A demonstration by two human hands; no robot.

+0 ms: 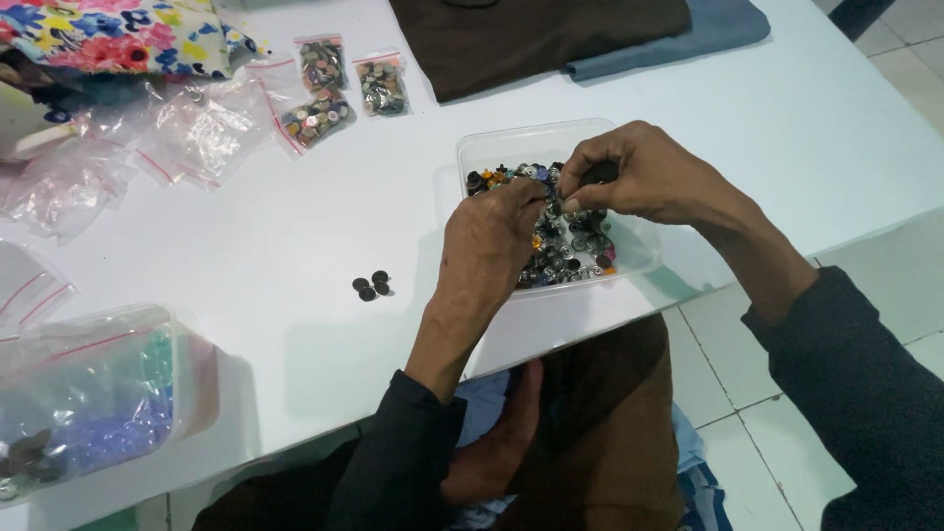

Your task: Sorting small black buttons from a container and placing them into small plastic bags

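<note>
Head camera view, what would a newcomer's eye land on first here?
Both hands meet over the clear tray of mixed buttons at the table's near edge: the left hand digs into the pile and the right hand pinches a dark button. Four dark buttons lie loose on the white table to the left.

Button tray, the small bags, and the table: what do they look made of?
Tray: clear thin rigid plastic, going by its see-through walls.
Bags: clear soft plastic film with red zip strips; it crinkles and glints.
Table: smooth white top, likely laminate, faintly glossy.
Both the left hand and the right hand reach into the tray.
</note>
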